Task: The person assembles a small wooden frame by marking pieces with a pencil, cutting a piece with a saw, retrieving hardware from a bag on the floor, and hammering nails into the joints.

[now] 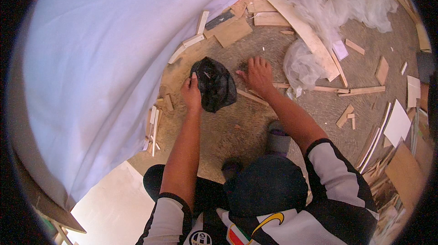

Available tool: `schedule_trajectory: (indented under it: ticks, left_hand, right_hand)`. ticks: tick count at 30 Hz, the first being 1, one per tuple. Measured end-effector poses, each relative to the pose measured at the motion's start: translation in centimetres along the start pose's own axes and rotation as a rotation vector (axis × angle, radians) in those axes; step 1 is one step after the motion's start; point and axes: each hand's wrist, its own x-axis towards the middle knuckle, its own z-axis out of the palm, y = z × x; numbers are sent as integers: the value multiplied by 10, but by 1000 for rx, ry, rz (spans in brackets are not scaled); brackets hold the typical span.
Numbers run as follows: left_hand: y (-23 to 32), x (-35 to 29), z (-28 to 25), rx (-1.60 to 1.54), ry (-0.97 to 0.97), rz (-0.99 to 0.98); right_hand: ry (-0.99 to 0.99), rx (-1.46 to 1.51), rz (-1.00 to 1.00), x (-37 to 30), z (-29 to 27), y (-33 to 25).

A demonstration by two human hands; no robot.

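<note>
One black bag, longest up-frame, is gripped at its left edge by the left hand; mid-frame, to its right, the right hand is spread.

The single view comes from the person's head, through the left one of two wide fisheye cameras worn side by side; it looks steeply down at the floor and a little forward, upright and unmirrored, its left being the person's left; the shirt is nearest, large at the lower edge; the forearms lead away from it, so that the left hand and right hand lie farther off, around the middle; the cloth takes up the left side; boards at the floor's right edge bend with the lens; black fills the corners outside the round field.
</note>
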Motion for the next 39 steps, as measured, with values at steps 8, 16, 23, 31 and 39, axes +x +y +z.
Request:
schedule_trajectory:
  ticks: [8, 16, 23, 31, 39]
  left_hand:
    - [4, -2, -1, 121, -8, 12]
    - [-9, 11, -5, 69, -6, 91]
    - [17, 4, -1, 118, -12, 45]
    - [6, 7, 1, 24, -30, 58]
    - [24, 3, 2, 95, 26, 157]
  right_hand:
    - [244, -302, -170, 36, 44, 12]
    - [28, -313, -172, 34, 58, 9]
    - [-104, -88, -176, 37, 60, 31]
    - [-37, 130, -324, 43, 24, -50]
    - [-102, 117, -275, 37, 27, -131]
